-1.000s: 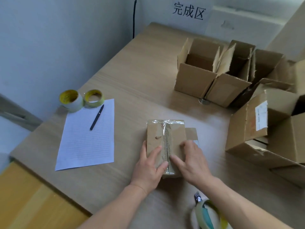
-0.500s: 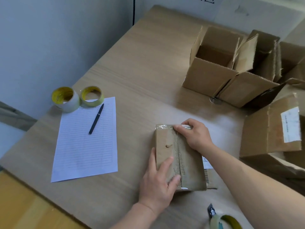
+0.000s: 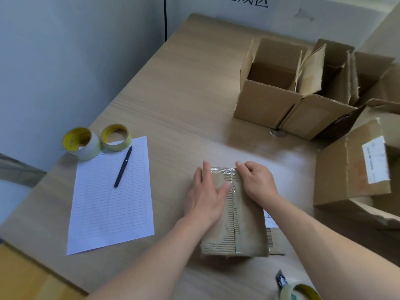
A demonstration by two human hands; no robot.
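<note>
A small closed cardboard box (image 3: 244, 226) lies on the wooden table (image 3: 184, 94), its top seam covered by a strip of clear tape. My left hand (image 3: 205, 195) lies flat on the box's far left part, fingers straight. My right hand (image 3: 256, 181) is at the far right corner, fingers curled over the taped far edge, pressing the tape end down. A clear tape dispenser (image 3: 296, 291) shows at the bottom edge, right of the box.
Two yellow-cored tape rolls (image 3: 83, 144) stand at the left beside a lined sheet (image 3: 110, 202) with a black pen (image 3: 123, 166) on it. Several open cardboard boxes (image 3: 281, 89) crowd the far right. A labelled carton (image 3: 352, 165) lies to the right.
My left hand slid from the near end of the box up to its far left part. My right hand stayed at the far taped edge. The view shifted closer.
</note>
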